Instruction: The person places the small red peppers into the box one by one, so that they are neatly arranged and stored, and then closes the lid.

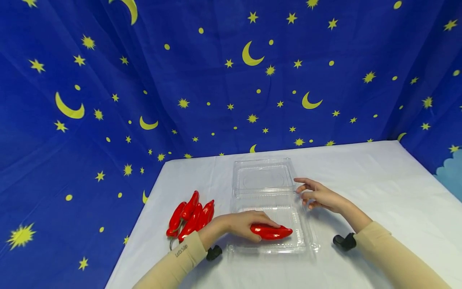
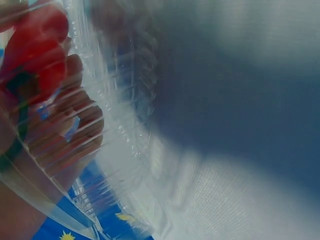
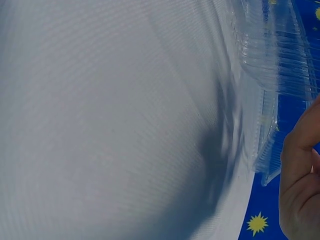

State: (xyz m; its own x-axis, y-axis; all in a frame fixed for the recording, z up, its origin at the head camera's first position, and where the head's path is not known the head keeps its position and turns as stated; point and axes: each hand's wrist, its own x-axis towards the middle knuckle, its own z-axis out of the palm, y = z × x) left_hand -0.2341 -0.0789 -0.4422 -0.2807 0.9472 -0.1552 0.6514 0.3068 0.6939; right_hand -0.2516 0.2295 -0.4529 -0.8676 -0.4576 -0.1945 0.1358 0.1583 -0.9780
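Note:
A clear plastic hinged container (image 1: 265,192) lies opened out on the white table, its lid half at the back and its base half in front. My left hand (image 1: 245,224) is over the base and grips a red pepper (image 1: 276,232) lying lengthwise there. Through the ribbed plastic wall, the left wrist view shows the pepper (image 2: 42,50) with its dark green stem, slightly blurred. My right hand (image 1: 321,196) is at the container's right side near the hinge, fingers loosely spread and holding nothing. Whether its fingertips touch the plastic I cannot tell.
Several more red peppers (image 1: 191,218) lie in a group left of the container, near my left forearm. White cloth covers the table (image 1: 364,176). A blue curtain (image 1: 216,80) with yellow stars and moons hangs behind and at both sides.

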